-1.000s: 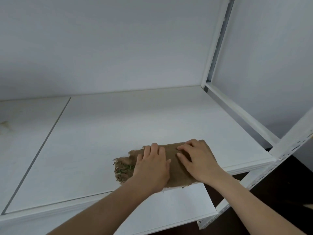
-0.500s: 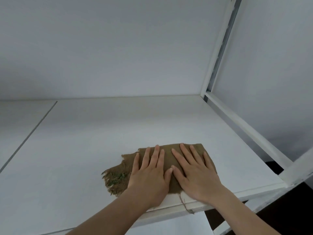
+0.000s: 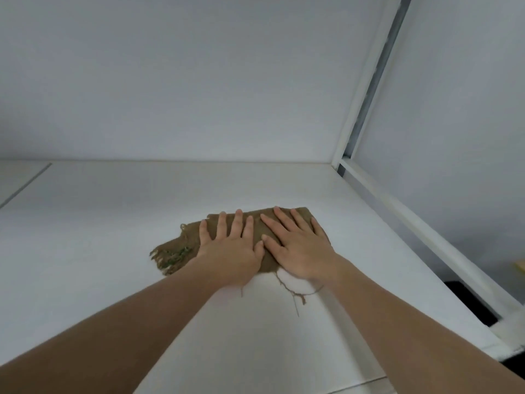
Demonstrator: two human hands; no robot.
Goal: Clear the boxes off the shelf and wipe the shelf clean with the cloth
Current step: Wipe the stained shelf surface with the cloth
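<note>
A brown frayed cloth (image 3: 181, 248) lies flat on the white shelf (image 3: 113, 223), right of the middle. My left hand (image 3: 230, 245) presses on its left half with straight, spread fingers. My right hand (image 3: 298, 245) lies beside it, flat on the cloth's right half. The thumbs nearly touch. Loose threads trail from the cloth's near edge toward me. No boxes are in view on the shelf.
A white wall (image 3: 199, 81) closes the back of the shelf. A white metal upright (image 3: 366, 89) and side rail (image 3: 426, 237) bound the shelf on the right. A seam (image 3: 25, 186) crosses the board at far left.
Both hands have pushed the cloth away from the front edge, deeper onto the shelf. The fingers went from partly bent to flat and spread. The view has moved closer.
</note>
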